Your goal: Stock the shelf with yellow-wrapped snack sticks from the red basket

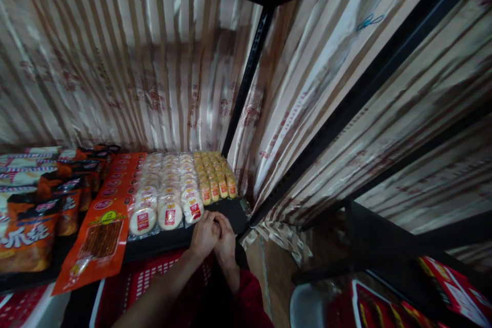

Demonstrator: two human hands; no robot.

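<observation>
My left hand (205,234) and my right hand (226,238) meet at the front edge of a black shelf (169,240), fingers curled together. Whether anything is between them is hidden. Just beyond them lie rows of round white wrapped cakes (170,213), their front ones bearing red labels. Small yellow wrapped packs (214,177) stand in rows at the shelf's right end. Left of the cakes, a long orange packet (102,236) with brown sticks showing through its window hangs over the front edge.
Orange and black snack bags (31,236) fill the shelf's left part. Red baskets (148,282) sit below. Black metal posts (251,72) stand before striped curtains (165,61). Red packages (457,287) lie at the lower right.
</observation>
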